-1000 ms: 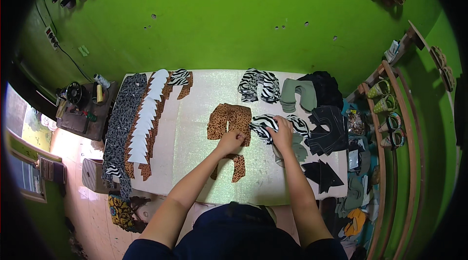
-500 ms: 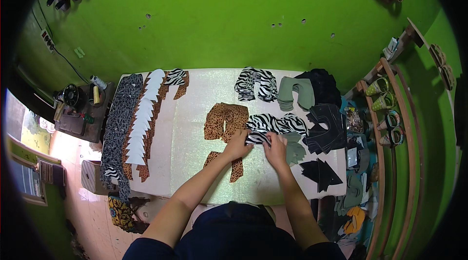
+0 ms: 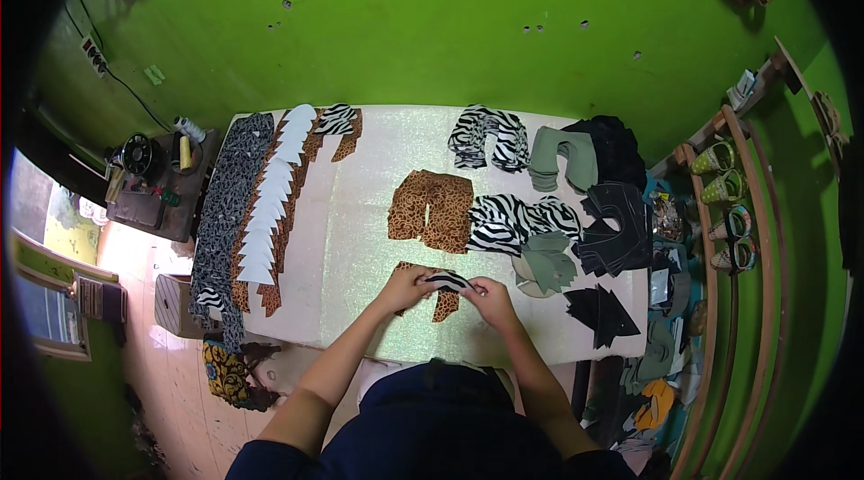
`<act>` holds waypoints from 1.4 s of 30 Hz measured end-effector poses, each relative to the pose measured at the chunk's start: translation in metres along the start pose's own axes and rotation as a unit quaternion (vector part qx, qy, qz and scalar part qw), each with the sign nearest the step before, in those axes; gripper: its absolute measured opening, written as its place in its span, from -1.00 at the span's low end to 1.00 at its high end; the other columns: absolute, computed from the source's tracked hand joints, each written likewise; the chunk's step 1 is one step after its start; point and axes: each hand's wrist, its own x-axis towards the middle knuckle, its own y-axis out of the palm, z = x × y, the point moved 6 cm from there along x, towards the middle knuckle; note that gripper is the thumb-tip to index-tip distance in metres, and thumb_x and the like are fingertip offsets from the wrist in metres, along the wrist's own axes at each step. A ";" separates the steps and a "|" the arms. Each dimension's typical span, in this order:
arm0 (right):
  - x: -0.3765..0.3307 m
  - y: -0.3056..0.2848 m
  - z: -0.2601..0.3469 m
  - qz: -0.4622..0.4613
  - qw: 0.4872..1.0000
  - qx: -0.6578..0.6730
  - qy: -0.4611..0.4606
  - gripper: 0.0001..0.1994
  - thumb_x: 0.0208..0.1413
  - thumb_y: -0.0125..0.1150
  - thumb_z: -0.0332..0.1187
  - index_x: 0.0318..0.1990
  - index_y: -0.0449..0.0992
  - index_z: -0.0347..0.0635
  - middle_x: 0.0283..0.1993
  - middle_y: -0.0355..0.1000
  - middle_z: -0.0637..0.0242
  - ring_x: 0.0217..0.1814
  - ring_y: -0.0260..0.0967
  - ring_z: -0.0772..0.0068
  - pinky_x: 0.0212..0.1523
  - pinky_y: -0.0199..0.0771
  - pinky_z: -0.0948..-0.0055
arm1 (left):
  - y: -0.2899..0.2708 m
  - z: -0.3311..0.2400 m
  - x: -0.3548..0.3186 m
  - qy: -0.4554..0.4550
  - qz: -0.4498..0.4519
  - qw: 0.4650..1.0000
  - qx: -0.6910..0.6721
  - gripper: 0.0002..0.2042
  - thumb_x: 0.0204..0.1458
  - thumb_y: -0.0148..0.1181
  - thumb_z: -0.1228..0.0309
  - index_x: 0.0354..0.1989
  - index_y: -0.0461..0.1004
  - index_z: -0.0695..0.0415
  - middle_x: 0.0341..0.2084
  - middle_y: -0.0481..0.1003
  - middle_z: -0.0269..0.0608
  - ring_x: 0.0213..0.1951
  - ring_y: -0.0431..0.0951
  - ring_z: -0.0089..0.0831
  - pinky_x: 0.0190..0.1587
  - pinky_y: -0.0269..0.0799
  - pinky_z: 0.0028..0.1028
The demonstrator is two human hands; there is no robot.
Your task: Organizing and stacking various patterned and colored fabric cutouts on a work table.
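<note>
Between my two hands a curved zebra-print cut piece (image 3: pixel 447 281) is held by its ends, over a leopard-print piece (image 3: pixel 445 307) lying near the table's front edge. My left hand (image 3: pixel 409 287) pinches its left end and partly covers the leopard piece. My right hand (image 3: pixel 491 300) grips the right end. Just beyond my hands lies a pile of leopard-print pieces (image 3: pixel 430 210). Touching its right side is a pile of zebra-print pieces (image 3: pixel 513 224), with grey-green pieces (image 3: pixel 546 266) next to it.
Black pieces (image 3: pixel 616 228) lie at the table's right, below a grey-green stack (image 3: pixel 563 161). Overlapping white pieces (image 3: pixel 267 210) and dark patterned pieces (image 3: pixel 232 219) run down the left. A sewing machine (image 3: pixel 137 156) stands left of the table (image 3: pixel 346 255); a sandal rack (image 3: pixel 720 201) stands right.
Both hands have moved from the zebra pile toward me, carrying one zebra-print piece over the near leopard piece. The whole view has shifted slightly.
</note>
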 end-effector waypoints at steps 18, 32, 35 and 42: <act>0.018 0.035 0.009 -0.064 0.980 -0.161 0.093 -0.81 -0.13 0.21 -0.32 -0.32 0.52 -0.18 -0.40 0.49 0.23 -0.38 0.45 0.27 -0.35 0.40 0.41 | -0.044 0.034 -0.024 -0.061 -0.210 0.972 0.087 -0.81 -0.10 0.20 0.38 -0.38 0.49 0.26 -0.52 0.51 -0.06 -0.48 0.51 -0.34 -0.35 0.39 -0.46; 0.028 0.039 0.000 -0.060 0.961 -0.246 0.111 -0.85 -0.14 0.22 -0.29 -0.46 0.48 -0.16 -0.43 0.48 0.25 -0.36 0.44 0.22 -0.33 0.40 0.32 | -0.041 0.027 -0.014 -0.072 -0.196 0.972 0.109 -0.82 -0.13 0.12 0.51 -0.30 0.42 0.24 -0.48 0.47 0.03 -0.39 0.49 -0.13 -0.29 0.37 -0.30; 0.032 0.041 0.003 -0.037 0.952 -0.278 0.123 -0.83 -0.15 0.24 -0.30 -0.43 0.45 -0.17 -0.42 0.47 0.20 -0.33 0.44 0.18 -0.32 0.40 0.31 | -0.042 0.029 -0.012 -0.043 -0.214 0.965 0.148 -0.78 -0.14 0.12 0.51 -0.26 0.40 0.21 -0.44 0.46 0.08 -0.32 0.48 -0.09 -0.24 0.36 -0.27; 0.016 0.078 0.032 -0.063 0.893 -0.432 -0.106 -0.69 -0.09 0.18 -0.29 -0.13 0.41 -0.11 -0.36 0.31 0.22 -0.27 0.27 0.19 -0.24 0.22 0.26 | -0.045 0.014 -0.020 -0.082 -0.253 0.944 0.195 -0.36 -0.22 0.25 0.43 0.10 0.09 0.09 -0.22 0.32 0.08 -0.16 0.39 -0.02 -0.14 0.34 -0.25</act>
